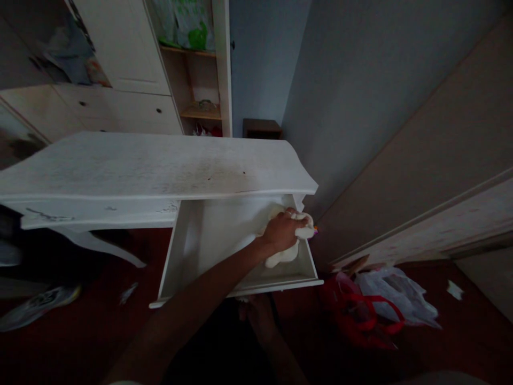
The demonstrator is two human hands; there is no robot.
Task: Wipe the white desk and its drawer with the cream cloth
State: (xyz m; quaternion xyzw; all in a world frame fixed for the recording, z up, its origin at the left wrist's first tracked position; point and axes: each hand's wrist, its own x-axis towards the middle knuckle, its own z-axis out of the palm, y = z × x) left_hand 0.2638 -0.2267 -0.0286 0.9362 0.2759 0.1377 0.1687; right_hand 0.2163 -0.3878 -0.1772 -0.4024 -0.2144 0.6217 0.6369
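My left hand (281, 231) reaches into the open drawer (200, 251) of a white desk (152, 166). Its fingers are closed on a crumpled white cloth (285, 255), pressed against the drawer's floor near the right wall. My right hand (258, 316) is in deep shadow just below the drawer's front edge. Its fingers are too dark to make out.
A red and white plastic bag (377, 305) lies on the dark red floor to the right of the drawer. A shoe (40, 305) and paper scraps lie on the floor at left. A wardrobe door (441, 176) stands close on the right, and shelves (198, 80) stand behind the desk.
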